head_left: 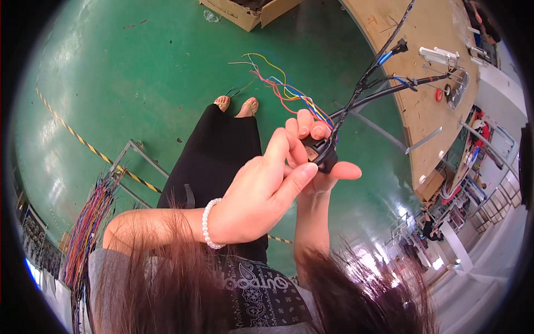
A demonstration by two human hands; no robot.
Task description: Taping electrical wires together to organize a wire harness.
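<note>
A black plastic connector (321, 151) sits between my hands at the end of a black-taped wire harness (361, 84). My right hand (318, 181) grips the connector from below, its fingers curled behind and the thumb out to the right. From the left, my left hand (257, 186), with a white beaded bracelet (208, 222) at the wrist, has its thumb and fingertips closed on the connector's near left side. Whether a small wire end is between those fingertips cannot be seen. Loose red, yellow, blue and white wires (289, 92) trail from the connector toward the upper left.
The harness runs up to a wooden board (414, 83) at the right, where a black branch connector (399, 47) hangs. A bundle of coloured wires (92, 234) hangs from a metal rack (136, 147) at the left. A cardboard box (250, 12) lies on the green floor.
</note>
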